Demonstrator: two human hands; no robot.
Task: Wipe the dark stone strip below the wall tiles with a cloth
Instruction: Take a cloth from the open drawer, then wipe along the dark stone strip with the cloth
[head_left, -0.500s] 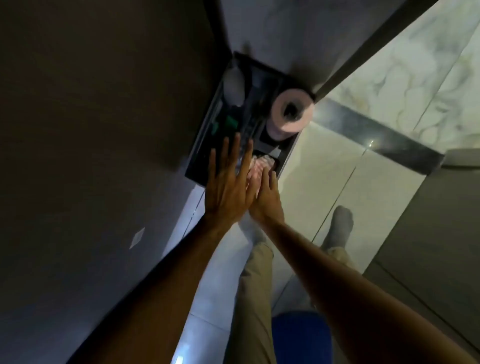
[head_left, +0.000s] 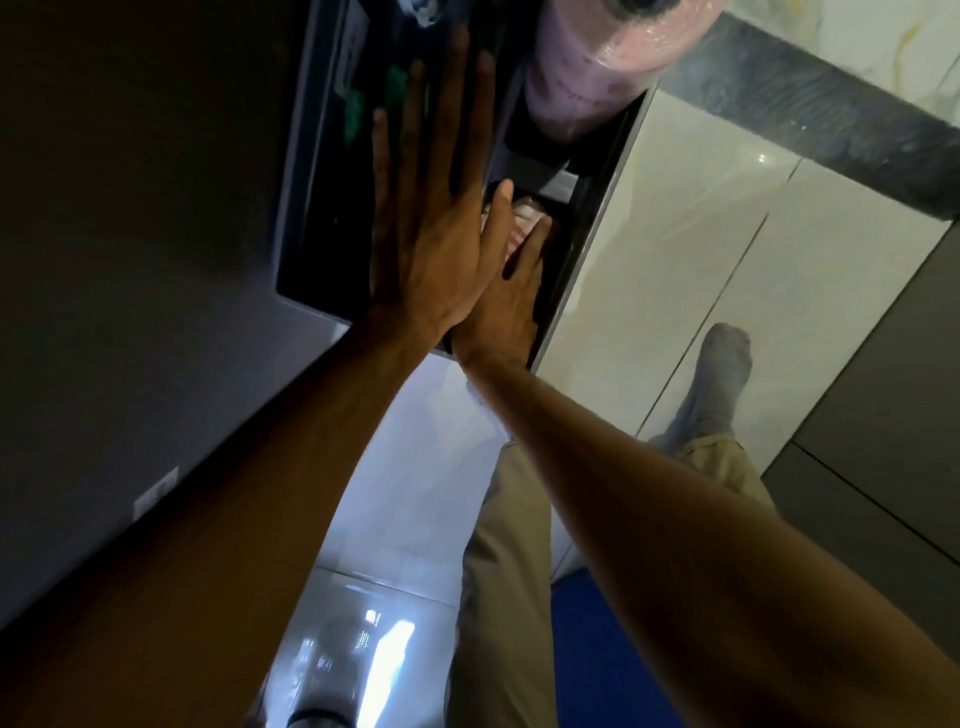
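Two hands of mine reach up toward twelve o'clock, into a dark recessed niche (head_left: 332, 156) set in the wall. My left hand (head_left: 431, 249) is spread flat, fingers straight and a little fanned, palm pressed against the niche's dark inner face and gripping nothing. My right hand (head_left: 511, 291) lies just beside it at about one o'clock, touching its edge, fingers extended and resting on a pale pinkish cloth (head_left: 519, 218) tucked low in the niche (I cannot tell whether the fingers have closed on it or only lie against it). Above, at twelve to one o'clock, a pink paper roll (head_left: 597, 62) sits in the niche's upper part. The dark stone strip (head_left: 831, 104) runs diagonally from the roll toward three o'clock, below the veined wall tiles (head_left: 857, 31) and above the glossy white panels (head_left: 675, 249), well apart from both hands. At four o'clock my grey-socked foot (head_left: 722, 379) shows; my khaki trouser leg (head_left: 498, 571) runs down to six.
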